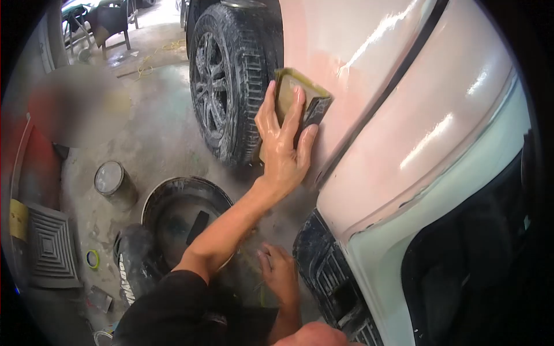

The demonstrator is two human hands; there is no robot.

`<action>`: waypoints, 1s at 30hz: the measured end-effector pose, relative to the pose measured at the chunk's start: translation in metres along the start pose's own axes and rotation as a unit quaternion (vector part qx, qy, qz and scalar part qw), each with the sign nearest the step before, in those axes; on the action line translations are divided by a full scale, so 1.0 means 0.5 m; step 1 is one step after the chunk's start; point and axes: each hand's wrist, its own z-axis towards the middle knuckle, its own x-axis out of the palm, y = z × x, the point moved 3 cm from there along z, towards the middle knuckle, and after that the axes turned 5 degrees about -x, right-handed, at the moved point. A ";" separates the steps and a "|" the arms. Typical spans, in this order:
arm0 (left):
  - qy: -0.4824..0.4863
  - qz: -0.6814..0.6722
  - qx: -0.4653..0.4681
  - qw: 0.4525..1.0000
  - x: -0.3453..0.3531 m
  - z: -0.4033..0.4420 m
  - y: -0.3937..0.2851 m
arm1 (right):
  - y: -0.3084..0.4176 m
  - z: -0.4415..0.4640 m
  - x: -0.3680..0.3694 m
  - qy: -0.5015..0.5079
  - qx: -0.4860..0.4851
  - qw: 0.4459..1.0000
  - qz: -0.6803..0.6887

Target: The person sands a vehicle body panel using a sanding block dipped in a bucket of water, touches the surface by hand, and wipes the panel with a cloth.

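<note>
My left hand (284, 147) grips a sanding block (295, 99) wrapped in greenish sandpaper with a dark edge, held against the car's pinkish-white panel (352, 52) just behind the wheel. Its fingers lie over the block, with the thumb along the right side, and the skin looks wet. Lower down, my right hand (281, 274) hangs near the dark side step (329, 277), fingers loosely apart and nothing visible in them. The panel shows faint pink patches and wet shine.
A dusty black tire (251, 86) stands left of the block. Below it sits a round black basin (151, 199) with a dark flat piece (198, 228) inside. A metal can (115, 184), a green tape roll (92, 259) and a ridged grey panel (51, 245) are at left.
</note>
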 end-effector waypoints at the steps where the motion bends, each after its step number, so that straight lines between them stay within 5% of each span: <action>1: 0.007 -0.002 -0.003 1.000 0.000 -0.021 0.010 | 0.002 -0.004 -0.007 0.003 0.007 1.000 0.001; 5: 0.019 -0.017 0.009 1.000 0.026 -0.158 0.059 | -0.014 0.014 0.005 0.009 -0.015 1.000 -0.003; 9: 0.008 -0.015 -0.013 1.000 0.002 -0.013 0.006 | -0.009 0.007 0.002 0.005 -0.008 1.000 0.017; 14: 0.033 0.003 0.019 0.999 0.017 -0.138 0.042 | -0.011 0.006 0.000 0.011 -0.016 1.000 -0.005; 19: 0.020 0.005 0.010 1.000 0.000 0.008 -0.004 | -0.006 -0.004 0.000 0.018 0.015 1.000 -0.010; 26: 0.011 0.000 0.044 0.999 0.009 -0.106 0.036 | -0.022 0.002 0.000 -0.002 -0.027 0.999 -0.045; 30: 0.019 -0.003 -0.007 1.000 -0.002 0.004 -0.003 | -0.010 -0.024 -0.008 0.014 -0.011 1.000 -0.023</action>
